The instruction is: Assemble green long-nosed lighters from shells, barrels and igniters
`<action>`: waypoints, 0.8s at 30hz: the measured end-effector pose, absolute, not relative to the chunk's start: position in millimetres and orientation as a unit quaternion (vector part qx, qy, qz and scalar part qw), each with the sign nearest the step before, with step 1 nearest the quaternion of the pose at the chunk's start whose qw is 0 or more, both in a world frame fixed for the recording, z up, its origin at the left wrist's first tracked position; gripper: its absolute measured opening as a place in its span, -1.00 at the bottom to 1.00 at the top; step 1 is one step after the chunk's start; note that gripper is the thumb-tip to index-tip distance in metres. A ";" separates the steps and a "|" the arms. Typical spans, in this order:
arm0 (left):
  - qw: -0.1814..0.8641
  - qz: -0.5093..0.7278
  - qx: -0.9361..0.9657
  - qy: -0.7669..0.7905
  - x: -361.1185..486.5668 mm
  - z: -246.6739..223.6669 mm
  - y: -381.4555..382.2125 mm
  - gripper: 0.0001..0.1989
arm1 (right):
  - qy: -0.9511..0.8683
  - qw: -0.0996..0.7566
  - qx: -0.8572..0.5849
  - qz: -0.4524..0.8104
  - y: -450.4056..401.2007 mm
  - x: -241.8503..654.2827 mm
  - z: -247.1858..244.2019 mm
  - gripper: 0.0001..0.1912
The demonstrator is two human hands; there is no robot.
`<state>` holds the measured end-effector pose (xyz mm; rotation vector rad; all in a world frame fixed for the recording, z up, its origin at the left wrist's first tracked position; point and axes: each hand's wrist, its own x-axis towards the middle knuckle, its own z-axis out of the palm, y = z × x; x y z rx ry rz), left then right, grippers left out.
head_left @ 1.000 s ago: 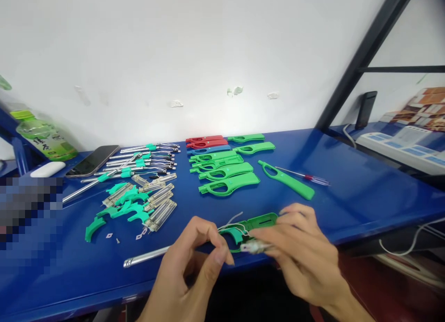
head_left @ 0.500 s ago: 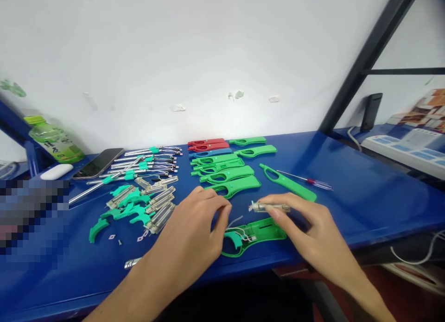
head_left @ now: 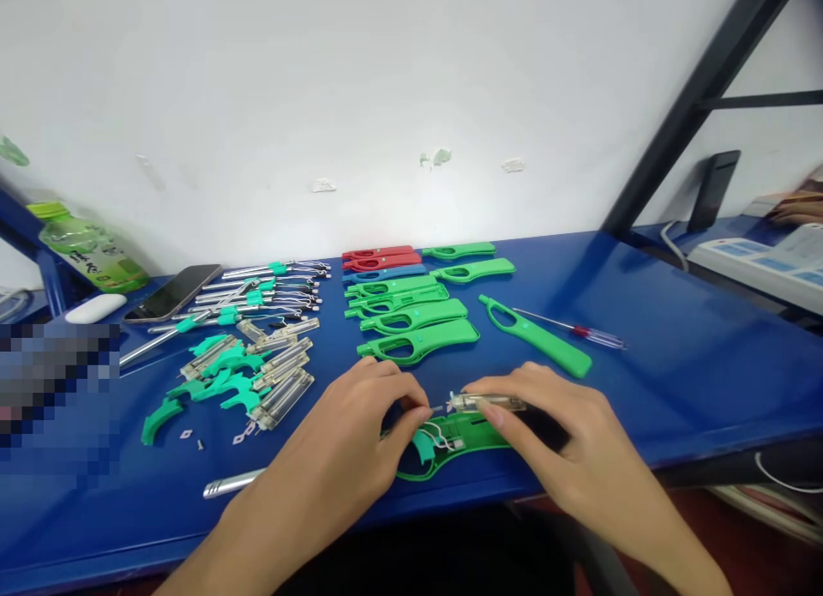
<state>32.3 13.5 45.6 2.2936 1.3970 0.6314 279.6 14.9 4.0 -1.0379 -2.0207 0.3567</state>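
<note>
My right hand (head_left: 559, 442) pinches a clear tank with a small white end (head_left: 492, 402) between thumb and fingers, just above an open green casing half (head_left: 479, 431). In that casing lie a teal trigger (head_left: 423, 447) and white wires. My left hand (head_left: 360, 433) is closed at the casing's left end, thumb against forefinger, with a thin wire tip (head_left: 437, 408) sticking out toward the tank. A silver tube (head_left: 231, 484) shows beside my left forearm, partly covered by it.
Green casings (head_left: 428, 339), red casings (head_left: 379, 260) and a screwdriver (head_left: 588, 333) lie beyond my hands. To the left are clear tanks (head_left: 283, 399), teal triggers (head_left: 160, 418), metal rods (head_left: 250, 298), a phone (head_left: 175, 293) and a bottle (head_left: 93, 251).
My right hand has brought the tank slightly left and lower, nearer my left fingertips. A wire tip now shows at my left fingertips. The whole view has shifted a little.
</note>
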 end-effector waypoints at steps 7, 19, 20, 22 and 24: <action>0.205 0.223 0.822 0.482 32.5 44.8 14.8 -0.81 | -0.809 0.399 -0.404 0.149 11.4 280.6 7.4 -0.82; 0.213 0.212 0.823 0.482 32.2 43.4 13.4 -0.83 | -0.806 0.394 -0.407 0.171 8.5 281.5 9.3 -0.79; 0.212 0.213 0.823 0.482 32.1 43.2 13.4 -0.82 | -0.806 0.394 -0.407 0.170 8.6 281.6 9.3 -0.79; 0.210 0.214 0.823 0.483 31.9 43.3 12.8 -0.82 | -0.808 0.395 -0.404 0.166 8.7 281.4 9.3 -0.79; 0.211 0.212 0.823 0.483 32.1 43.8 12.0 -0.82 | -0.810 0.395 -0.400 0.164 8.6 281.1 9.6 -0.78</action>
